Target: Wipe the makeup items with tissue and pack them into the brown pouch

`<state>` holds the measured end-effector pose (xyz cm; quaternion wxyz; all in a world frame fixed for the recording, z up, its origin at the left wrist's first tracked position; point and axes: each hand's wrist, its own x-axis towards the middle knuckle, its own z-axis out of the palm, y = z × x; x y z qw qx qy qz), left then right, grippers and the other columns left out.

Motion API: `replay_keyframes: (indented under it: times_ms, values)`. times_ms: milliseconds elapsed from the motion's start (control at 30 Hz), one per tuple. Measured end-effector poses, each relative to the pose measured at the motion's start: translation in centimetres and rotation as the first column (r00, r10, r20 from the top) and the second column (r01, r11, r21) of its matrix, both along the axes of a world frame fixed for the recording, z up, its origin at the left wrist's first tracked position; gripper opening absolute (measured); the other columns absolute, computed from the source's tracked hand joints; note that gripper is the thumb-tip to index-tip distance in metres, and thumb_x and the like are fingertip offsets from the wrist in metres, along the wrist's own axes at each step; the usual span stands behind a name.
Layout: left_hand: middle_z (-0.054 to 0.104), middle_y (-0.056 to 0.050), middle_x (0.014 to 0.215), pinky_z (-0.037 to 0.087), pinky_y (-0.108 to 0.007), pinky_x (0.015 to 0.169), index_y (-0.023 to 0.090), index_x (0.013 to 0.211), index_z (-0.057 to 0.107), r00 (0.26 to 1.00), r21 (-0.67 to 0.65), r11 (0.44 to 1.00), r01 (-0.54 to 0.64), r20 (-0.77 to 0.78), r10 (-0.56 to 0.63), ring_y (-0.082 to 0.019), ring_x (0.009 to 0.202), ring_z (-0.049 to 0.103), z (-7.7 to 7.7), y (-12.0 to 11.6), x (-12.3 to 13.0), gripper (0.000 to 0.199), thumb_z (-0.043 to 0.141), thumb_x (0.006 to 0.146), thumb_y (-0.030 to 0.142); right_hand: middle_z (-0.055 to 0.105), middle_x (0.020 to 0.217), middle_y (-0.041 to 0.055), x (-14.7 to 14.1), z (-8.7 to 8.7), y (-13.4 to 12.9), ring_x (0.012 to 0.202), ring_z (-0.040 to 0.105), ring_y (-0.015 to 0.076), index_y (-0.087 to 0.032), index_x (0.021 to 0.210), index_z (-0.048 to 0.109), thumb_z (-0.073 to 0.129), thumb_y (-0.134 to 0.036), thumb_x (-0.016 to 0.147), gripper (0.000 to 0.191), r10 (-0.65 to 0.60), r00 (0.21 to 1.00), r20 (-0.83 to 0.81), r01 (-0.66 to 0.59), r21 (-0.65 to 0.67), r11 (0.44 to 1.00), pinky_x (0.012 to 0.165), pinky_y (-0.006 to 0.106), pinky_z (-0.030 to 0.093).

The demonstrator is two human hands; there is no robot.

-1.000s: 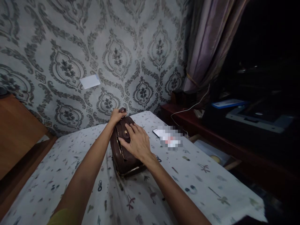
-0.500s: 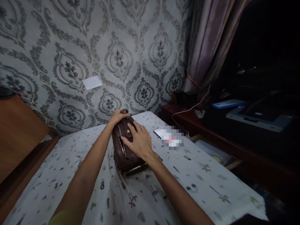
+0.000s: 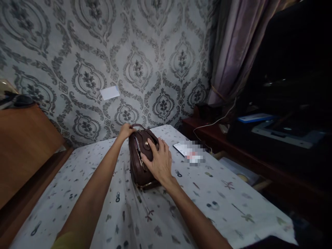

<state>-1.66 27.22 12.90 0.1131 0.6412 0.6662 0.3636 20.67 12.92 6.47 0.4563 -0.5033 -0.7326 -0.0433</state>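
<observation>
White printed cloth, creased beside the bag; brown bag (image 3: 138,174) lying on it, near a grey patterned wall (image 3: 166,19). White card (image 3: 110,93) against wall. Wooden board (image 3: 28,145) left, purple curtain (image 3: 233,52) right. Phone (image 3: 178,147) on cloth (image 3: 220,207), right of bag. Right hand (image 3: 159,159) spread over bag's front; left hand (image 3: 126,131) at its far corner, grip unclear.

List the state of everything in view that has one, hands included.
Brown bag, lying on the patterned sheet
Front zip, partly open
Handle, arched up
Left hand, at the bag's far end, grip unclear
Right hand, spread on the bag
Phone, screen lit
Drawer, pulled out
</observation>
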Motion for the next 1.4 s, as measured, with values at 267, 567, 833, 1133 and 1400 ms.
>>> replay_keyframes:
  times_ms: [267, 567, 833, 1133, 1400]
  values:
    - [0.065, -0.006, 0.069, 0.04, -0.03, 0.071, 0.017, 0.069, 0.068, 0.966, 0.042, 0.989, -0.139, -0.212, 0.145, -0.023, 0.08, 0.06, 0.1, -0.4, 0.6, 0.018, 0.062, 0.078, 0.031, 0.045, 0.146, 0.019, 0.0, 0.0, -0.1, 0.13, 0.042, 0.0366, -0.026, 0.141, 0.055, 0.063, -0.05, 0.087, 0.059, -0.001, 1.0, 0.001, 0.001, -0.011, 1.0, 0.098, 0.052, 0.045]
    - [0.06, -0.003, 0.066, 0.039, -0.029, 0.067, 0.019, 0.067, 0.061, 0.975, 0.076, 0.995, -0.063, -0.206, 0.077, -0.02, 0.07, 0.054, 0.3, -0.9, 0.6, 0.019, 0.059, 0.081, 0.033, 0.045, 0.147, 0.0184, 0.1, 0.3, -0.2, 0.131, 0.042, 0.0372, -0.027, 0.142, 0.053, 0.062, -0.05, 0.087, 0.06, 0.01, 1.0, 0.0, -0.01, -0.043, 0.999, 0.099, 0.055, 0.045]
    - [0.052, 0.003, 0.06, 0.037, -0.026, 0.062, 0.018, 0.069, 0.061, 0.993, 0.053, 0.996, 0.066, -0.102, -0.06, -0.016, 0.064, 0.048, 0.2, -1.6, 0.3, 0.022, 0.057, 0.076, 0.038, 0.045, 0.146, 0.0194, 0.1, 0.2, -0.1, 0.13, 0.041, 0.0376, -0.026, 0.141, 0.053, 0.061, -0.049, 0.088, 0.059, 0.013, 1.0, -0.004, -0.013, -0.029, 0.999, 0.098, 0.055, 0.045]
    - [0.058, 0.002, 0.066, 0.037, -0.025, 0.06, 0.017, 0.075, 0.065, 0.969, -0.002, 0.975, 0.223, -0.105, -0.222, -0.016, 0.066, 0.05, 1.9, -1.4, 2.4, 0.017, 0.065, 0.063, 0.029, 0.045, 0.147, 0.0213, 0.2, 0.1, -0.2, 0.133, 0.041, 0.039, -0.024, 0.14, 0.055, 0.062, -0.049, 0.088, 0.058, 0.029, 1.0, -0.008, -0.029, -0.021, 0.999, 0.102, 0.056, 0.041]
    - [0.052, 0.003, 0.052, 0.033, -0.027, 0.058, 0.017, 0.061, 0.067, 0.975, 0.018, 0.984, 0.178, -0.14, -0.174, -0.016, 0.059, 0.049, 1.5, 0.3, 6.4, 0.019, 0.067, 0.07, 0.034, 0.048, 0.147, 0.0178, 0.4, -0.2, -0.5, 0.136, 0.039, 0.0359, -0.022, 0.138, 0.057, 0.062, -0.049, 0.088, 0.057, 0.057, 0.997, -0.045, -0.057, -0.012, 0.998, 0.109, 0.055, 0.034]
